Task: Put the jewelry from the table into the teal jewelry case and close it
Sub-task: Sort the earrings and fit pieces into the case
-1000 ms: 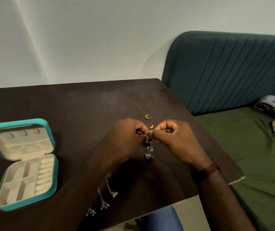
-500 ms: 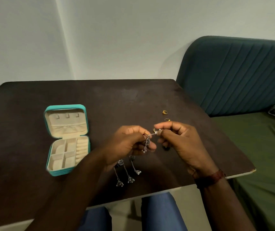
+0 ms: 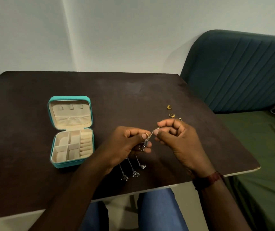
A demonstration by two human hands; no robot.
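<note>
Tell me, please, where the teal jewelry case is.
In the head view, the teal jewelry case lies open on the left of the table, left of the left hand.

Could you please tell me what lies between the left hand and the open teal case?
Only bare dark table separates the teal case from the left hand, which pinches a silver chain piece; the head view shows this.

The surface [image 3: 100, 90] looks like dark wood veneer, matt and faintly scuffed. The teal jewelry case [image 3: 70, 97] has a smooth, slightly sheened shell and a soft cream lining, velvety and dull. The rings [image 3: 169, 107] are bright polished gold metal; the thin chain [image 3: 152, 132] and drop earrings [image 3: 134, 172] are greyer, duller silver metal. The bench back [image 3: 241, 72] is ribbed cloth, the seat [image 3: 258, 147] beside it plain matt green fabric.
</note>
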